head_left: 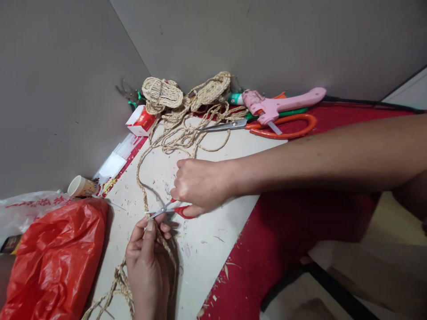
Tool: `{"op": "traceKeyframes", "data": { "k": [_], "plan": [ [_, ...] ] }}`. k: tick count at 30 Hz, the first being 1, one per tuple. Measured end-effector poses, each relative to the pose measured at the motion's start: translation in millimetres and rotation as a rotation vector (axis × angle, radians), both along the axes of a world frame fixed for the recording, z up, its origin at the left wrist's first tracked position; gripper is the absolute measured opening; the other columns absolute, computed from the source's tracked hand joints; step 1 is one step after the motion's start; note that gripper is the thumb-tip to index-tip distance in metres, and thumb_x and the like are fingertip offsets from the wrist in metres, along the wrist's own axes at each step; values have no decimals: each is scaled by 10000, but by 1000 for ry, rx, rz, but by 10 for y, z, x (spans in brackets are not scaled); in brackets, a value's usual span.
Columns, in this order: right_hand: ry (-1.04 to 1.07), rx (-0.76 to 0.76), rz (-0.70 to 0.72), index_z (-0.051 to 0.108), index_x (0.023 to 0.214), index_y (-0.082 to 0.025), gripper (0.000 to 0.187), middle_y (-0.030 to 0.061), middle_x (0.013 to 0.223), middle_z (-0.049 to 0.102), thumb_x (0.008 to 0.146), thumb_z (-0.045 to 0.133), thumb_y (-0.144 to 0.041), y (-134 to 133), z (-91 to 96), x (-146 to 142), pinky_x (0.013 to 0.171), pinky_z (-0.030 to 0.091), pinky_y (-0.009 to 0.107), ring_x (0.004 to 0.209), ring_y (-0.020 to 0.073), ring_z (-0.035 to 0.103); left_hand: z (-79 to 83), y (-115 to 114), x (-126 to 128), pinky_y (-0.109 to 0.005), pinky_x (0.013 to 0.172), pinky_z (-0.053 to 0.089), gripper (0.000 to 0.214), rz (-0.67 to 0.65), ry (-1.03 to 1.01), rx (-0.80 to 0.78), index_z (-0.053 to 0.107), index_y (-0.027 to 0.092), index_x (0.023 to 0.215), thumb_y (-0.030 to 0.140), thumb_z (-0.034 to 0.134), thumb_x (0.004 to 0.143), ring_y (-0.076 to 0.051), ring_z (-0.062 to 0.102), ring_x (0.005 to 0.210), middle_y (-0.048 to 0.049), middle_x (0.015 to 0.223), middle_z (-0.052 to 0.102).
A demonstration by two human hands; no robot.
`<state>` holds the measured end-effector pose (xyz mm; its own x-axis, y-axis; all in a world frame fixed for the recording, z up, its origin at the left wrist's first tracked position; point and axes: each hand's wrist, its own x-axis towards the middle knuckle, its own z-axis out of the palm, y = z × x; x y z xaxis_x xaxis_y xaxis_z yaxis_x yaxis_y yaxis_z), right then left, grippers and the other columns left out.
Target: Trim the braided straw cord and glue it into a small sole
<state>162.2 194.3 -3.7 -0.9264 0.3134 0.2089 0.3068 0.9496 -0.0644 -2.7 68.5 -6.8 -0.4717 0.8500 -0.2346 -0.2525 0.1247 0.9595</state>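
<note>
Between the thumb and fingers of my left hand [148,253] is a braided straw rope [164,242], pinched near the middle of the white board [200,249]. My right hand [203,184] is closed around the red handles of small scissors [163,210]. The scissor blades lie across the rope just above my left fingertips, slightly parted. From there the rope curves up to a tangled heap [180,129] with coiled bundles at the back. More braided rope [120,289] hangs loose beside my left wrist.
A pink glue gun [283,104] rests on large orange-handled scissors [283,126] at the back right. Green-handled pliers [131,95], a red-and-white box [142,121], a paper cup [82,186] and a red plastic bag [60,253] line the left. Straw scraps litter the board and red cloth [267,240].
</note>
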Motion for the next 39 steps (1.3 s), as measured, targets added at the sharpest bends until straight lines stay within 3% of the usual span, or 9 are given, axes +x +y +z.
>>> {"op": "traceKeyframes", "data": {
  "k": [10,20,26,32,39],
  "plan": [
    [-28,-72,-16,703,793,-145,325,75,658,657,820,562,-438,36,28,-6,595,260,311,584,172,536,-27,35,-42,-198,627,460,106,-87,-64,29,694,141,797,211,743,735,-86,497,650,-16,748,576],
    [1,-206,0,716,762,-177,213,31,658,664,820,588,-337,52,48,-8,546,185,287,528,119,438,-30,58,-62,-212,625,483,157,-48,-95,3,700,145,783,226,787,680,-94,523,659,-18,755,590],
    [35,-155,-9,706,754,-163,259,44,648,652,812,566,-374,54,10,-3,551,188,291,524,123,448,-23,54,-70,-206,635,493,177,-40,-114,-14,719,142,823,215,785,676,-99,565,673,-31,788,643],
    [5,-131,-7,716,770,-159,297,62,655,667,813,564,-411,37,31,-2,555,192,298,541,143,473,-37,65,-57,-195,642,492,258,27,-77,-86,735,140,816,175,840,583,-111,611,677,-45,751,686],
    [17,-180,-19,712,738,-177,247,38,640,663,822,560,-353,49,19,-10,539,172,289,504,117,398,-13,69,-86,-178,611,487,252,-49,-129,-69,729,122,863,186,808,633,-93,573,680,-42,798,650]
  ]
}}
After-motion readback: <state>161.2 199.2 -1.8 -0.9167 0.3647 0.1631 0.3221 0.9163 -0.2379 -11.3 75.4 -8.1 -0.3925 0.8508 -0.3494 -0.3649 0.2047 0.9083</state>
